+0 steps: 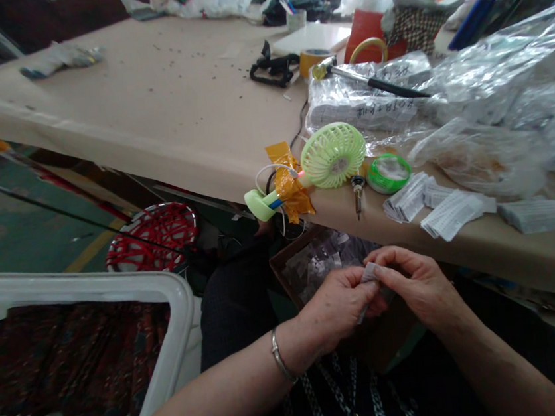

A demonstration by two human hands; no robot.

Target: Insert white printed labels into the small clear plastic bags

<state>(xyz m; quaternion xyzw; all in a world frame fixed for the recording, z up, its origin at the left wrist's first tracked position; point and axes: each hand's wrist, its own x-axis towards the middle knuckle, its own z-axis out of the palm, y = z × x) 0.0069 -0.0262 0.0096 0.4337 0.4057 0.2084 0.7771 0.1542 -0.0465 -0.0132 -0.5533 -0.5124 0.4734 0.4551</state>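
Paper slip (pixel 369 272), slanting up-right, 2 hands (pixel 338 300) pinching

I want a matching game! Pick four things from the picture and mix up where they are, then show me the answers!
1. paper slip
2. green fan
3. dark cloth
4. black-handled tool

A. on a plastic-wrapped bundle
B. inside the white tub
C. held by left hand and right hand
D. by orange tape at the table edge

Pairs: 1-C, 2-D, 3-B, 4-A
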